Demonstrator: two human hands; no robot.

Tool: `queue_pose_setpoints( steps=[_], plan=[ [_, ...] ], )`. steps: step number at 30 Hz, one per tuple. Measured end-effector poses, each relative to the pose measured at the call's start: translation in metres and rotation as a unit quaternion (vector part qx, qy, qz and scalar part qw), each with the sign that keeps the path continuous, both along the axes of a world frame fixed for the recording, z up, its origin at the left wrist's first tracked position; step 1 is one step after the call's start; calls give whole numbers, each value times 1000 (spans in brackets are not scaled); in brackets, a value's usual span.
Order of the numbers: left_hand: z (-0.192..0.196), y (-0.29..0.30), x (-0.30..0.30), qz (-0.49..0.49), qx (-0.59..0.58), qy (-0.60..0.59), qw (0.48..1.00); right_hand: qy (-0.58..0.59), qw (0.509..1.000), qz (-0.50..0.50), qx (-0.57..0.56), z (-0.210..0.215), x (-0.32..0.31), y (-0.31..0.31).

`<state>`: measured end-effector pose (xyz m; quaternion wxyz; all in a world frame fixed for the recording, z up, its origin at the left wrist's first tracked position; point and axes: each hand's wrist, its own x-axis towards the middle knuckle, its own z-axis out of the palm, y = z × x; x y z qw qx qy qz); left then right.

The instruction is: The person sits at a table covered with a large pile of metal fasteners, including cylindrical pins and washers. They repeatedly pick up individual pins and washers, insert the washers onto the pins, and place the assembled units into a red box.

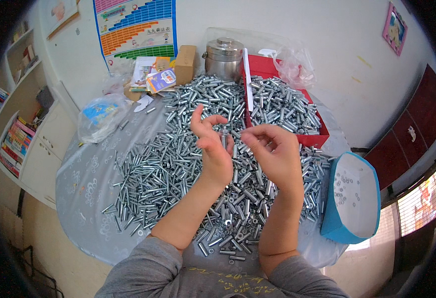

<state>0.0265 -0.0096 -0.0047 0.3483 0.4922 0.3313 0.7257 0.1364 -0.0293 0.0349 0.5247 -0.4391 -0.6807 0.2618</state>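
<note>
Over a large heap of metal bolts and sleeves point(163, 166), my left hand point(213, 149) is raised with its thumb and upper fingers apart. A small silvery bolt point(224, 133) stands upright against its lower fingers, which curl round it and partly hide it. My right hand point(275, 151) is just to the right, level with the bolt and apart from it. Its thumb and forefinger press together in a pinch; whatever they hold is too small or hidden to name. Loose washers and short sleeves point(235, 243) lie below my wrists.
A red box point(315, 141) full of metal sleeves stands at the back right. To the right sits a blue bin point(329, 226) with scattered washers. Behind the heap are a steel pot point(223, 59), a cardboard box point(185, 64) and booklets point(160, 79). A plastic bag point(101, 116) lies far left.
</note>
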Motion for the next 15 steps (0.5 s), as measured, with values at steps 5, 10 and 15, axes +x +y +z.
queue_pose_setpoints(
  steps=[5, 10, 15],
  plan=[
    [13, -9, -6, -39, 26, 94, 995, 87, 995, -18, -37, -3, -1, 4],
    [8, -6, -2, -10, 106, 148, 983, -38, 998, 1, -47, 2, -12, -2],
    [10, -9, -4, -34, 95, 143, 985, 151, 970, 175, -70, -5, -3, -1]
  ],
)
